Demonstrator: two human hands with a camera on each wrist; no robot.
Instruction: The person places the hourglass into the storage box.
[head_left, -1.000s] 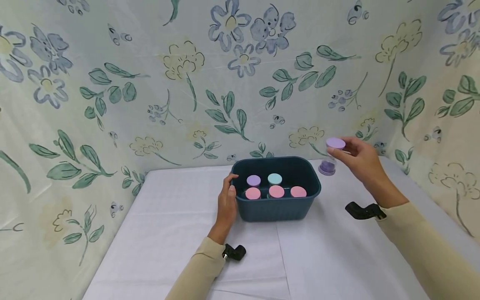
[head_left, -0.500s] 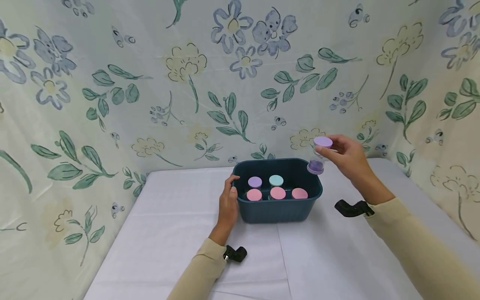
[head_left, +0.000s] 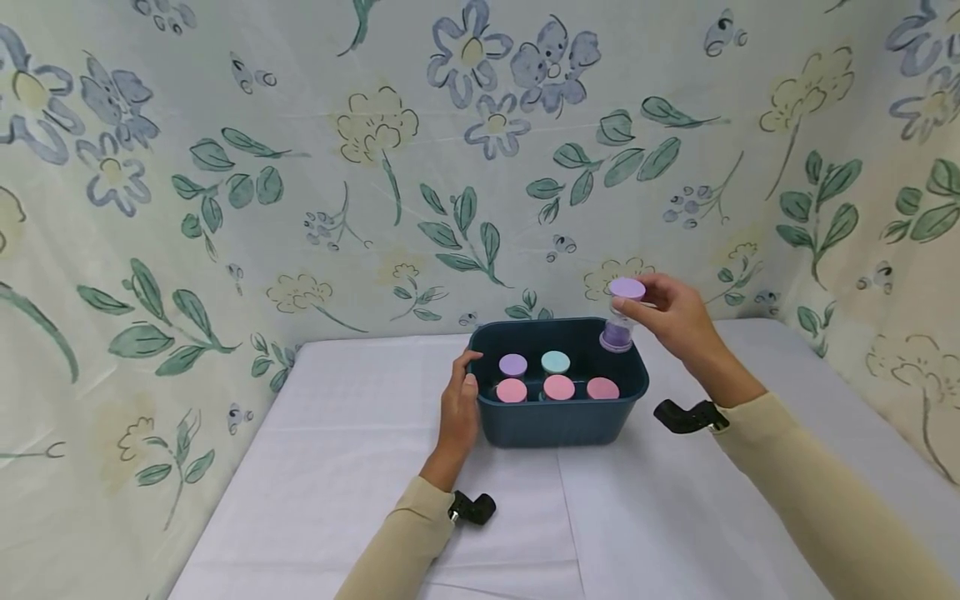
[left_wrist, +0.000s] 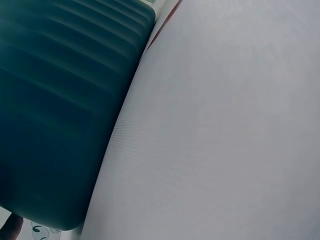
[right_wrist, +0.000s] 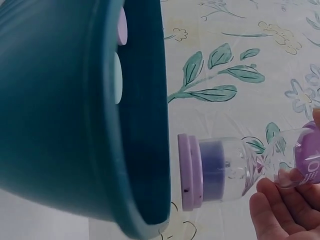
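My right hand (head_left: 678, 325) pinches a sand timer (head_left: 617, 333) by its purple top cap. The timer is upright, with clear glass and purple sand in its lower bulb. In the head view its base overlaps the inside of the dark teal bin (head_left: 555, 427) at the back right corner; the right wrist view shows that base (right_wrist: 191, 172) just beyond the bin's rim. My left hand (head_left: 458, 408) grips the bin's left end, fingers hooked over the rim. Inside stand several capped pieces: a purple cap (head_left: 513, 365), a light blue cap (head_left: 555, 362) and pink caps (head_left: 558, 387) along the front.
The bin stands on a table with a white cloth (head_left: 360, 433), which has a fold line running in front of the bin. Behind and at both sides hangs a floral curtain (head_left: 300, 167). Each wrist wears a black camera mount (head_left: 472, 507).
My right hand has carried the sand timer leftward, from beside the bin to over its back right corner. My left hand has kept its hold on the bin.
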